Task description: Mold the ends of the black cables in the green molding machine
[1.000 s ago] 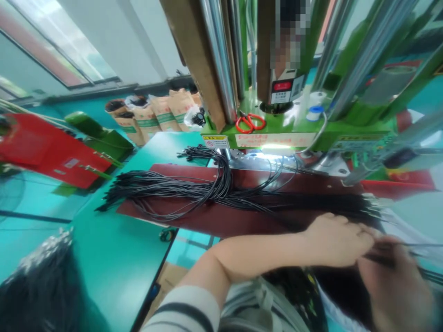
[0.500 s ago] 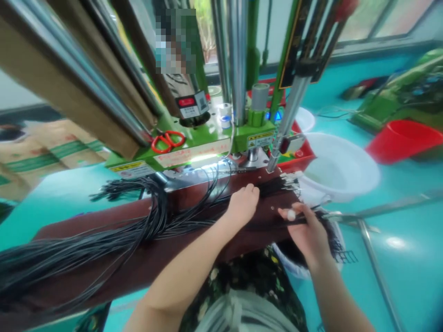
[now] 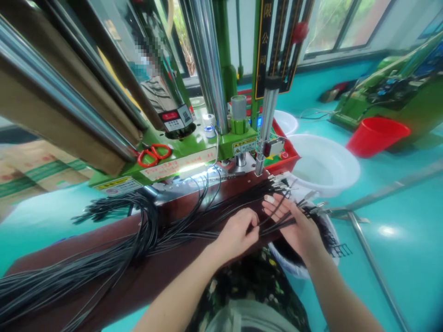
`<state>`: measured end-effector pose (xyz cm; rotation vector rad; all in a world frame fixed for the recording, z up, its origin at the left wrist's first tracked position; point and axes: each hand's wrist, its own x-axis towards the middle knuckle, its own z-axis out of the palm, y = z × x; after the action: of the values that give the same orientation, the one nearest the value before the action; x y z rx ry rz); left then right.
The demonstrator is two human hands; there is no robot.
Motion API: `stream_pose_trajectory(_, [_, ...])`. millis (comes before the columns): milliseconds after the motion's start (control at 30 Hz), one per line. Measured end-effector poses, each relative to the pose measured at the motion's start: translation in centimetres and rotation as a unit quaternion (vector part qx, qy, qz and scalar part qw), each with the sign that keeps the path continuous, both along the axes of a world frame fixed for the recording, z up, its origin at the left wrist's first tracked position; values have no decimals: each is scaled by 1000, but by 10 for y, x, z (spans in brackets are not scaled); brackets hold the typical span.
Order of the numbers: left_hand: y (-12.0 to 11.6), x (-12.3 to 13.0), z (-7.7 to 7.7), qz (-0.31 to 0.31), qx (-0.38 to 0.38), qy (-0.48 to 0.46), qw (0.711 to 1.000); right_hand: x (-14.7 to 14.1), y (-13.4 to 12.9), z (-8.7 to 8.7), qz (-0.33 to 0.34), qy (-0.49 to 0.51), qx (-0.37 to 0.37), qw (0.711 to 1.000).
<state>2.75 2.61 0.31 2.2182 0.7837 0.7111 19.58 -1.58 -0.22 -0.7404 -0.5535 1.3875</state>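
A long bundle of black cables runs along the dark red-brown table from the lower left to the right. My left hand has its fingers curled over cables near the middle of the table; the grip itself is partly hidden. To its right, my right hand is turned palm up, with several cables lying across its palm and under its thumb. A white wrap covers one fingertip of that hand. Light-coloured cable ends lie at the table's right end, just beyond the right hand.
A green machine with metal columns stands behind the table, red-handled scissors on its top. To the right are a red tray, a white basin, a red bucket and a metal rail. A lined bin sits below my right hand.
My left hand has moved lower, toward the lower cables. My right hand has turned palm up and spread its fingers, with cables now across it. The camera view has shifted.
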Motion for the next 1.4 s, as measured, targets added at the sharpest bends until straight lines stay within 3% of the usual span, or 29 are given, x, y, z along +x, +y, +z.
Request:
stream_pose_trajectory(100, [-11,-4,5,-50,-110,36,992,-1,-1,10,23,-23,18,999])
stream_pose_trajectory(200, [-17,-16,18,-116,-254,58,958,-3,-3,17,83,-28,23,996])
stream_pose_trajectory(267, [-20,-25,26,-174,-336,76,922,-8,-7,21,117,-33,40,992])
stream_pose_trajectory(400, [-34,-35,26,-288,-513,48,807,-30,-20,26,222,-100,83,966])
stream_pose_trajectory(433, [-40,-34,23,-276,-545,-3,792,-36,-23,26,264,-120,62,955])
stream_pose_trajectory(500, [-54,-25,14,-174,-589,-150,775,-46,-27,22,321,-146,0,936])
stream_pose_trajectory(567, [-66,-15,5,-47,-623,-273,731,-50,-24,17,327,-144,-40,933])
stream_pose_trajectory(633, [-74,-5,0,20,-649,-325,688,-48,-13,16,293,-119,-35,948])
stream_pose_trajectory(667, [-76,-2,-1,29,-653,-326,682,-45,-6,19,269,-105,-22,957])
stream_pose_trajectory(733, [-75,3,0,34,-640,-308,703,-37,12,30,216,-103,8,971])
stream_pose_trajectory(800, [-71,6,1,38,-623,-284,727,-28,28,47,210,-172,41,962])
stream_pose_trajectory(933, [-61,11,5,47,-622,-302,721,-16,46,68,356,-361,74,859])
stream_pose_trajectory(1200, [-54,22,1,75,-630,-365,681,-19,51,55,463,-423,163,762])
stream_pose_trajectory(1300, [-53,25,0,80,-638,-385,661,-21,51,53,458,-420,200,757])
stream_pose_trajectory(1400, [-50,21,0,83,-622,-420,655,-26,58,45,450,-387,204,778])
